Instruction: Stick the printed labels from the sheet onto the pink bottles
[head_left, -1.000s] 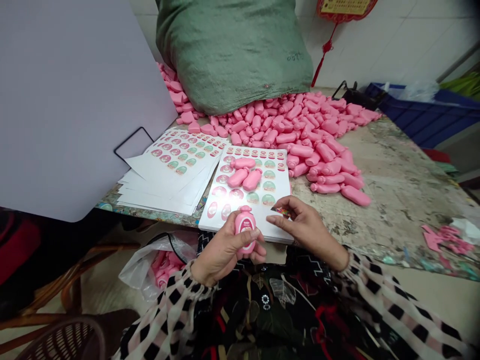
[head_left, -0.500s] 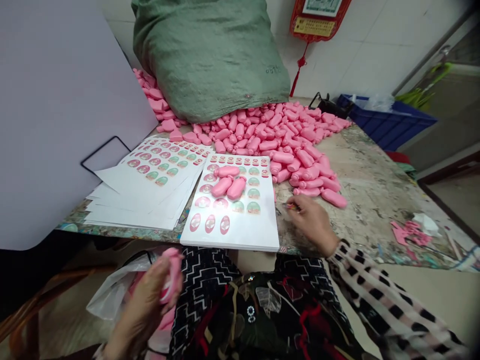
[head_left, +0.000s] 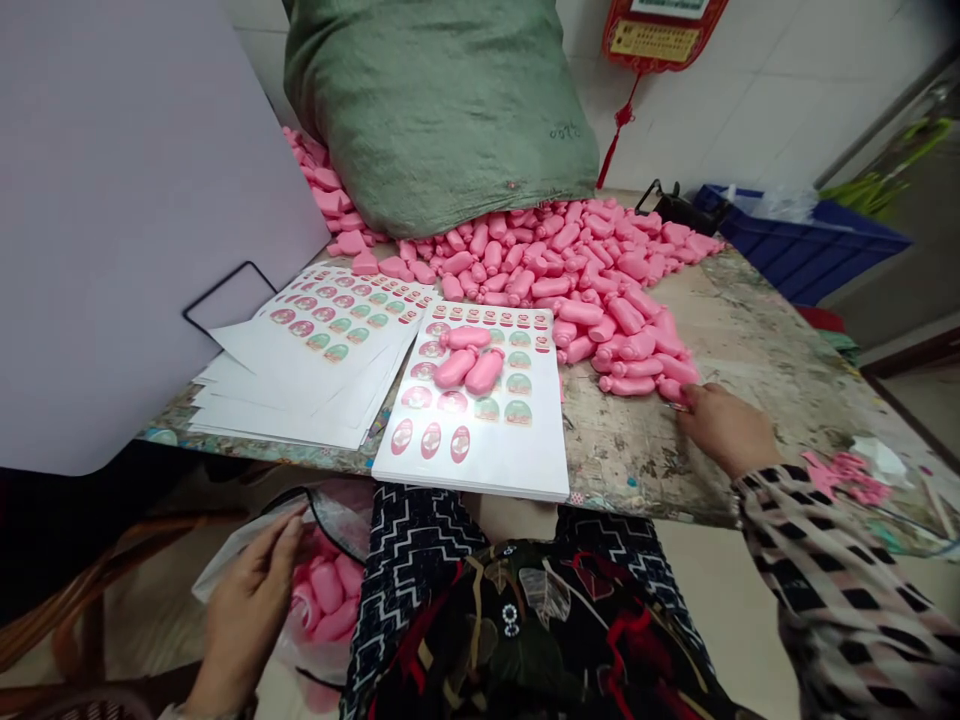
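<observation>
My left hand [head_left: 251,605] is over the mouth of a clear plastic bag [head_left: 247,550] beside my leg. Its fingers are stretched out with nothing visible in them. Inside the bag lie several small pink plastic bottles [head_left: 330,590]. On the table, my right hand [head_left: 721,428] reaches the near right end of a large heap of pink bottles [head_left: 585,260]. Its fingertips pinch a small thin shiny thing, mostly hidden, close to a bottle [head_left: 679,368]. Three pink bottles [head_left: 455,368] rest on a stack of sticker sheets [head_left: 517,460] in front of me.
More sticker sheets [head_left: 300,400] lie fanned at left, beside a large pale panel [head_left: 135,220]. A green sack [head_left: 442,110] leans over the heap. Pink scraps [head_left: 847,478] lie at right. A blue crate [head_left: 817,245] stands beyond the table.
My left hand has let go of a pink bottle and moved left over the bag. My right hand has moved right along the table to the heap's edge. The view has shifted slightly.
</observation>
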